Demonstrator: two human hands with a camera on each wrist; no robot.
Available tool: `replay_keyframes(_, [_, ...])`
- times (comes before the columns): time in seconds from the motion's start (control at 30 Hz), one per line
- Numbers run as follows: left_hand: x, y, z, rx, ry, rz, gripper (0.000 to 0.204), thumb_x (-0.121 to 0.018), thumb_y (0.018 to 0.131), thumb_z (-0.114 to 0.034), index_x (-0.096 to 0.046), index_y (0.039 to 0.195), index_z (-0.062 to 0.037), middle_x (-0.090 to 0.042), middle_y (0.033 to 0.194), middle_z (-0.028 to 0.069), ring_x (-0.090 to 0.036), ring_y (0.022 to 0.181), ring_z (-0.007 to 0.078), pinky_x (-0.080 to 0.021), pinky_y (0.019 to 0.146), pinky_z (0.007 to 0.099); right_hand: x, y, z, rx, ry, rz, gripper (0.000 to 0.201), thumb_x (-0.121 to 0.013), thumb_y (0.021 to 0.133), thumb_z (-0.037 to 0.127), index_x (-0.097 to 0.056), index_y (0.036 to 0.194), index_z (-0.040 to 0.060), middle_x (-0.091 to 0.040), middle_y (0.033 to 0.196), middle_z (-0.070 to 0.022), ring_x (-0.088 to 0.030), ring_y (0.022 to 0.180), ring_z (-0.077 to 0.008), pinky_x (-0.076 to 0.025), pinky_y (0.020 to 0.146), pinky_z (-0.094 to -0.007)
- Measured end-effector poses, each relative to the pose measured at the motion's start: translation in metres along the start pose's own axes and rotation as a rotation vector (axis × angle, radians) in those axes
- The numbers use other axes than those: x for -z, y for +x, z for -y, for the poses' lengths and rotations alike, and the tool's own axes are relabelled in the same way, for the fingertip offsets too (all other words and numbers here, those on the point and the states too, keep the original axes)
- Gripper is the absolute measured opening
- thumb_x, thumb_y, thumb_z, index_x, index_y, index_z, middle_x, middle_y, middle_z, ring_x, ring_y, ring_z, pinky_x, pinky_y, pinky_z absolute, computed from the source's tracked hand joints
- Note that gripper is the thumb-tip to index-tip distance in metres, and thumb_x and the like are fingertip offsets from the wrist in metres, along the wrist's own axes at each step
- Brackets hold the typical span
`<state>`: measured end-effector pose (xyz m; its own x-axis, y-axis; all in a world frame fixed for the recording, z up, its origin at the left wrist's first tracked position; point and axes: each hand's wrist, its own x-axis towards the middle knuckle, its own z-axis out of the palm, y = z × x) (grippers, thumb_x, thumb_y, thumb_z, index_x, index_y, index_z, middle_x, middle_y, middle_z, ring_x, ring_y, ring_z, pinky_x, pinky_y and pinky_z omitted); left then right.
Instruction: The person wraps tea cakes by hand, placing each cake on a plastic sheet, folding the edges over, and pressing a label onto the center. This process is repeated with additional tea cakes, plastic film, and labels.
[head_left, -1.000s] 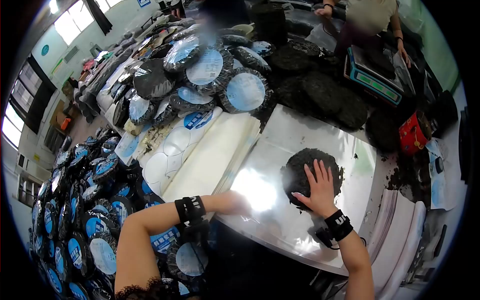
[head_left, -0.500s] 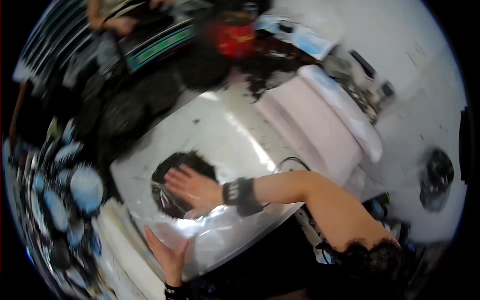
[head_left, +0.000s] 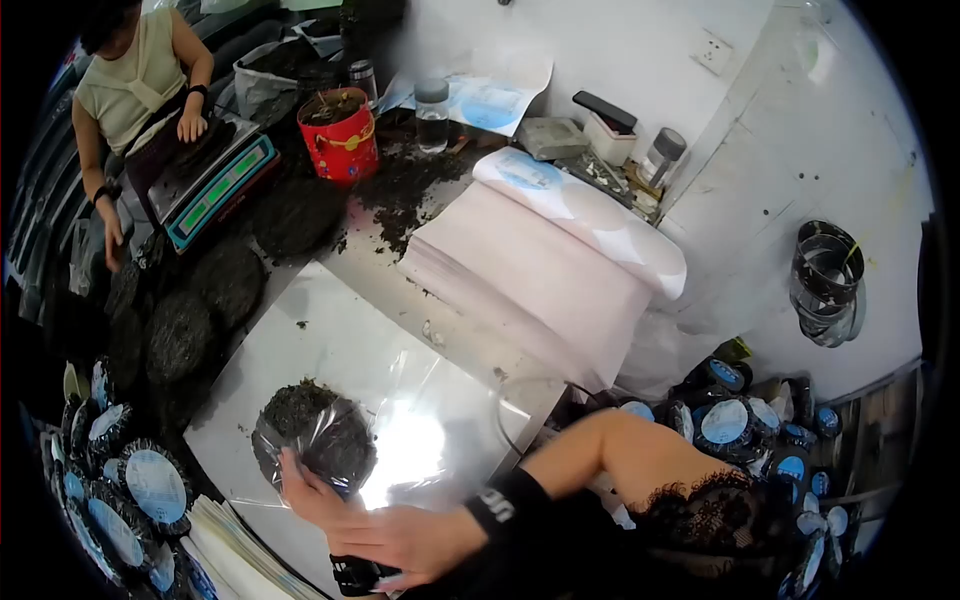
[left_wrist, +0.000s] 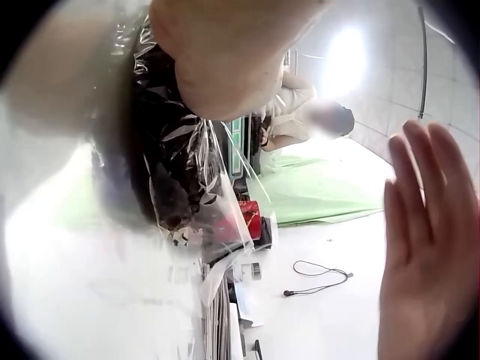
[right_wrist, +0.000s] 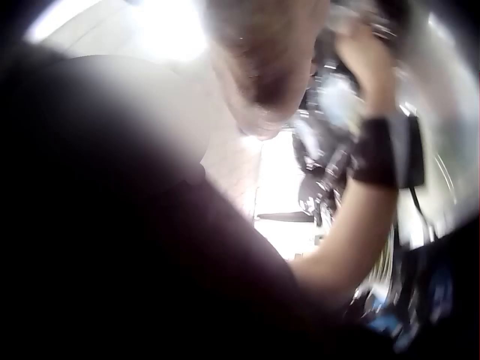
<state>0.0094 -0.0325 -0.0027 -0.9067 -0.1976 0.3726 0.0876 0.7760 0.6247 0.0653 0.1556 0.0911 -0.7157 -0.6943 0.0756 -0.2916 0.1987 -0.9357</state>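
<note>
A round, dark, matted cake point(head_left: 293, 412) like dried seaweed lies on the white board point(head_left: 250, 370) in the head view. Clear plastic film point(head_left: 340, 425) covers its right part, with creases running towards my left fingertips. My left hand point(head_left: 312, 497) is at the cake's near edge and pinches the film there; its thumb is hidden. In the left wrist view, film wrinkles over the dark cake point(left_wrist: 169, 157) below the left hand point(left_wrist: 225, 60). My right hand point(head_left: 410, 540) crosses over the left wrist. Its fingers look straight in the left wrist view point(left_wrist: 431, 225).
Rolled pale paper sheets point(head_left: 540, 270) lie beyond the board. Behind stand a red tub point(head_left: 338, 140), a clear bottle point(head_left: 432, 115) and a scale point(head_left: 220, 195) beside another person. Several dark cakes point(head_left: 180, 335) sit to the left, wrapped packs point(head_left: 155, 480) at lower left.
The head view has turned right. My right hand has left the cake and drawn back to the left wrist. The left hand has moved onto the film at the cake, which film now partly covers.
</note>
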Motion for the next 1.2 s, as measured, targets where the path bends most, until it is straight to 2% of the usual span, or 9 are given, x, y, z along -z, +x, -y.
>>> replay_keyframes(0.23, [0.003, -0.003, 0.024, 0.045, 0.105, 0.164, 0.055, -0.052, 0.1, -0.011, -0.041, 0.152, 0.0014, -0.058, 0.144, 0.0202, -0.05, 0.138, 0.0372, -0.035, 0.116, 0.045, 0.048, 0.041, -0.069, -0.227, -0.751, -0.658, 0.098, -0.074, 0.079, 0.056, -0.038, 0.154, 0.004, -0.033, 0.154, -0.0384, -0.032, 0.145, -0.0521, -0.026, 0.119, -0.0594])
replay_keyframes(0.5, [0.024, 0.0, 0.021, -0.034, -0.011, 0.216, 0.08, -0.075, 0.089, -0.029, -0.039, 0.154, -0.0008, -0.025, 0.166, 0.0213, -0.032, 0.148, 0.0418, -0.034, 0.117, 0.0556, 0.029, 0.09, -0.097, -0.031, -0.358, -0.035, 0.061, -0.075, 0.08, 0.025, -0.057, 0.134, 0.0022, -0.032, 0.159, -0.029, -0.041, 0.141, -0.0451, -0.036, 0.118, -0.0459])
replay_keyframes(0.6, [0.026, -0.003, 0.019, -0.245, 0.427, 0.145, 0.092, -0.082, 0.084, -0.031, -0.034, 0.157, -0.0023, -0.026, 0.165, 0.02, -0.034, 0.147, 0.0382, -0.037, 0.116, 0.0523, 0.051, 0.084, -0.081, 0.229, -0.651, -0.28, 0.068, -0.079, 0.076, 0.035, -0.06, 0.133, 0.0034, -0.032, 0.161, -0.0253, -0.039, 0.144, -0.039, -0.032, 0.121, -0.0445])
replay_keyframes(0.7, [0.008, -0.006, 0.001, 0.058, -0.408, -0.049, 0.113, -0.092, 0.07, -0.037, -0.032, 0.158, -0.0024, -0.033, 0.162, 0.0216, -0.05, 0.137, 0.0377, -0.048, 0.107, 0.0452, 0.03, 0.087, -0.109, 0.087, -0.333, -0.385, 0.089, -0.078, 0.082, 0.048, -0.044, 0.151, 0.0038, -0.057, 0.138, -0.0262, -0.06, 0.119, -0.0375, -0.045, 0.107, -0.0451])
replay_keyframes(0.77, [0.015, 0.001, -0.009, 0.284, -0.147, 0.005, 0.115, -0.098, 0.06, -0.028, -0.038, 0.154, 0.0001, -0.048, 0.15, 0.0202, -0.062, 0.121, 0.0331, -0.053, 0.098, 0.0423, 0.014, 0.097, -0.119, 0.114, -0.294, -0.629, 0.064, -0.076, 0.083, 0.053, -0.069, 0.128, 0.008, -0.069, 0.09, -0.0159, -0.066, 0.085, -0.037, -0.05, 0.08, -0.0466])
replay_keyframes(0.83, [0.02, 0.01, -0.007, 0.185, 0.206, 0.263, 0.076, -0.092, 0.064, -0.032, -0.066, 0.129, -0.0033, -0.067, 0.108, 0.0194, -0.064, 0.106, 0.0357, -0.052, 0.085, 0.0442, 0.038, 0.106, -0.094, 0.002, -0.518, -0.285, 0.05, -0.079, 0.077, 0.055, -0.074, 0.089, 0.0061, -0.069, 0.099, -0.0161, -0.065, 0.092, -0.0336, -0.049, 0.082, -0.0437])
replay_keyframes(0.97, [0.056, 0.051, -0.036, -0.405, 0.39, 0.051, 0.083, -0.092, 0.063, -0.036, -0.062, 0.134, -0.0054, -0.067, 0.121, 0.0162, -0.062, 0.11, 0.0379, -0.048, 0.094, 0.0406, 0.078, 0.149, -0.097, 0.387, -0.35, -0.262, 0.082, -0.077, 0.079, 0.056, -0.058, 0.136, 0.0003, -0.059, 0.128, -0.0215, -0.052, 0.121, -0.0394, -0.043, 0.099, -0.0466])
replay_keyframes(1.1, [0.022, 0.029, 0.005, 0.092, -0.176, 0.06, 0.11, -0.094, 0.057, -0.043, -0.049, 0.147, -0.0009, -0.064, 0.124, 0.0131, -0.059, 0.112, 0.0333, -0.042, 0.1, 0.0409, 0.041, 0.117, -0.121, 0.104, -0.376, -0.162, 0.085, -0.078, 0.082, 0.052, -0.05, 0.143, 0.0, -0.067, 0.109, -0.0191, -0.063, 0.101, -0.0373, -0.049, 0.091, -0.0456])
replay_keyframes(1.2, [0.022, 0.02, 0.025, -0.041, 0.188, 0.334, 0.123, -0.097, 0.053, -0.043, -0.04, 0.153, 0.0005, -0.063, 0.127, 0.0126, -0.058, 0.112, 0.0343, -0.044, 0.1, 0.0453, 0.07, 0.149, -0.085, 0.242, -0.522, -0.316, 0.07, -0.081, 0.079, 0.052, -0.063, 0.125, 0.0014, -0.069, 0.109, -0.0187, -0.065, 0.106, -0.0362, -0.051, 0.094, -0.0447])
